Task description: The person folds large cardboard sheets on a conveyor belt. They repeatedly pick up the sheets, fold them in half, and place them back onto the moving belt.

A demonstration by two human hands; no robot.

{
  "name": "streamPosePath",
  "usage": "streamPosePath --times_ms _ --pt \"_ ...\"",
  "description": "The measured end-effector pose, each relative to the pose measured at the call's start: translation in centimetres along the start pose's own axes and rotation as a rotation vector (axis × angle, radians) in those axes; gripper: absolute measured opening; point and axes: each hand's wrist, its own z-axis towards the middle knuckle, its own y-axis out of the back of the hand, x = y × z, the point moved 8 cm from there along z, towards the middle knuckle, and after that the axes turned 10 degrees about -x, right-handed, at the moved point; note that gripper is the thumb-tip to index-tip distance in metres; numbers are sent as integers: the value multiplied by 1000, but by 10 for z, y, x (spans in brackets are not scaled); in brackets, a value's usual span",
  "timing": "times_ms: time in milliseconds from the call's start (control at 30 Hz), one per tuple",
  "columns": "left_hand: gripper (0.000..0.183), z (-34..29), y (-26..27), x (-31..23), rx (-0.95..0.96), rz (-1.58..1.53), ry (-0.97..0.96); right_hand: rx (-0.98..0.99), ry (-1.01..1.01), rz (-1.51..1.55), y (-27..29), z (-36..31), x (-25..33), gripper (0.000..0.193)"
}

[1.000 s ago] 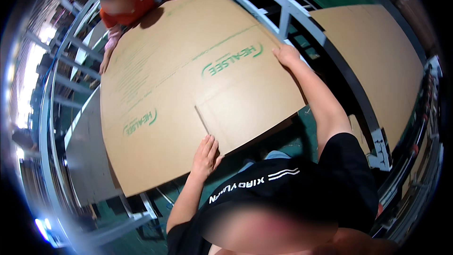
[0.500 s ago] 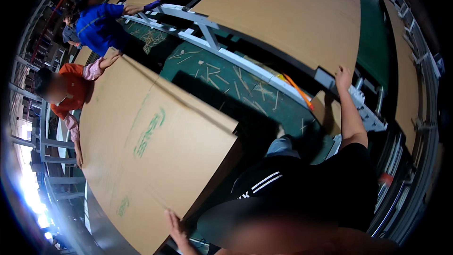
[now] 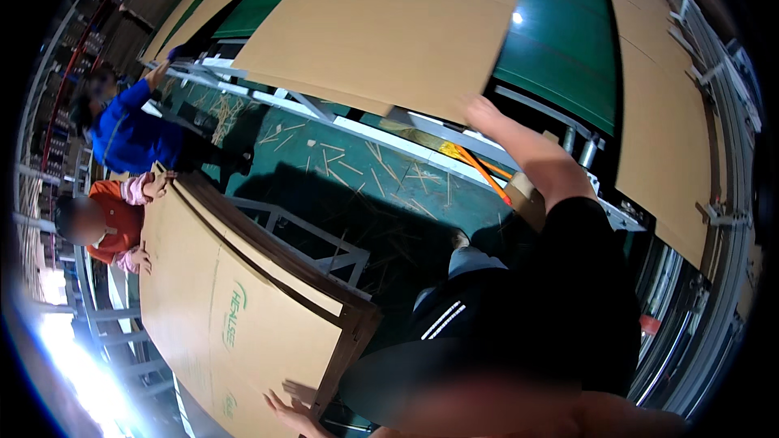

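Note:
My left hand [image 3: 290, 415] is at the near end of a large printed cardboard sheet [image 3: 195, 300], fingers spread, holding nothing; its shadow falls on the sheet. That sheet lies on a stack of brown boards [image 3: 350, 332], whose dark edges show. My right hand [image 3: 487, 118] reaches forward, closed at the near corner of another large plain cardboard sheet [image 3: 389, 24] on the green conveyor belt [image 3: 560, 40]. Its fingertips are partly hidden. At the stack's far end, a co-worker in orange [image 3: 118, 215] has both hands on the printed sheet.
A second co-worker in blue [image 3: 138, 130] reaches to the conveyor. A metal frame rail [image 3: 389, 138] runs along the conveyor's side. Cardboard strips [image 3: 377, 182] litter the green floor. An orange bar [image 3: 487, 178] slants beside the rail. More cardboard [image 3: 661, 146] lies at the right.
The printed sheet has come down onto the stack, and my left hand has opened off its edge. My view has shifted right. The co-worker in blue has turned toward the conveyor.

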Motion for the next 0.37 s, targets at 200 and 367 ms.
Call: streamPosePath --times_ms 200,367 --pt "60 98 37 -223 -87 -451 -522 -117 403 322 129 105 184 21" --pt "51 201 -61 -378 323 -892 -681 -885 768 328 276 80 321 13"
